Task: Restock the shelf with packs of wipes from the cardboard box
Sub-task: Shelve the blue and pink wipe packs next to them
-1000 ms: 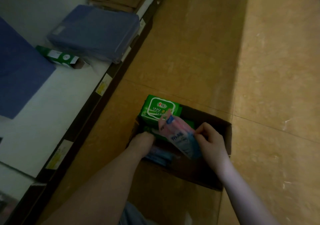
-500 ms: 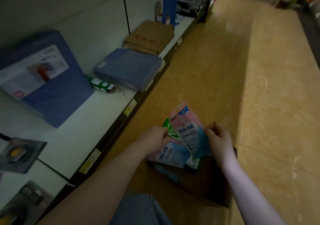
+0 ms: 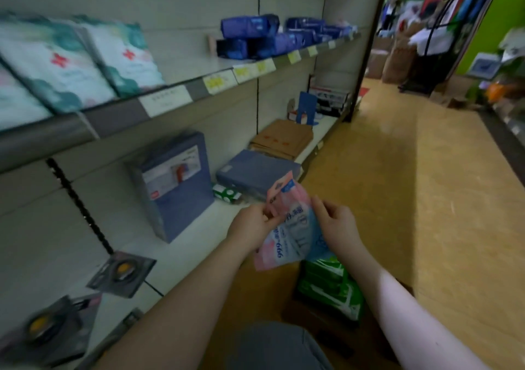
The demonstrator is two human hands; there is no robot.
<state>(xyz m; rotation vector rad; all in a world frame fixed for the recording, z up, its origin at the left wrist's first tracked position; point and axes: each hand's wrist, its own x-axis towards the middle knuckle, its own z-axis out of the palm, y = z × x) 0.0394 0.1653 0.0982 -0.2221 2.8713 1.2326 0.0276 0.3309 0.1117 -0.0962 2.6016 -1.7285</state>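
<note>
**In the aisle, pink pack held in both hands**

In front of the lower shelf [image 3: 199, 236], you hold a pink and blue pack of wipes [image 3: 292, 227] up in the air between both hands. Your left hand [image 3: 251, 224] pinches the pack's left edge with fingers closed on it, and your right hand [image 3: 336, 226] grips the right side, fingers curled onto the wrapper. The pack stands tilted, its top corner pointing up toward the shelf.

Below your hands, the cardboard box [image 3: 318, 315] sits on the floor [image 3: 426, 199] just beside the shelf, with green packs [image 3: 329, 287] stacked inside it. You can see only part of the box, since your arms cover it.

On the lower shelf, near the pack, a blue box [image 3: 176, 187] stands upright and a flat blue package [image 3: 255, 170] lies beside a small green carton [image 3: 225, 193]. The upper shelf [image 3: 113, 113] carries pale packs [image 3: 71, 62].
</note>
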